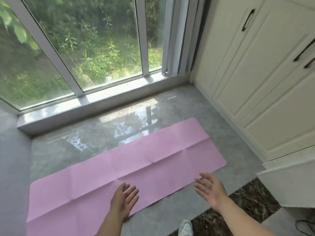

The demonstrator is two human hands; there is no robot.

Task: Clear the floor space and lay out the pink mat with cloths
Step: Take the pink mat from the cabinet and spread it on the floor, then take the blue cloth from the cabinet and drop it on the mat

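The pink mat (129,169) lies unrolled and flat on the glossy grey tile floor, running diagonally from lower left to upper right, with fold creases across it. My left hand (123,200) hovers over the mat's near edge, fingers apart, holding nothing. My right hand (210,190) is palm-up just off the mat's near right side, also open and empty. No cloths are in view.
A large window (81,48) with a low stone sill (95,106) runs along the far side. Cream cabinet doors (264,82) with black handles stand on the right. A dark marble strip (242,208) crosses the floor near me, beside my white shoe (185,228). A black cable (305,225) lies at lower right.
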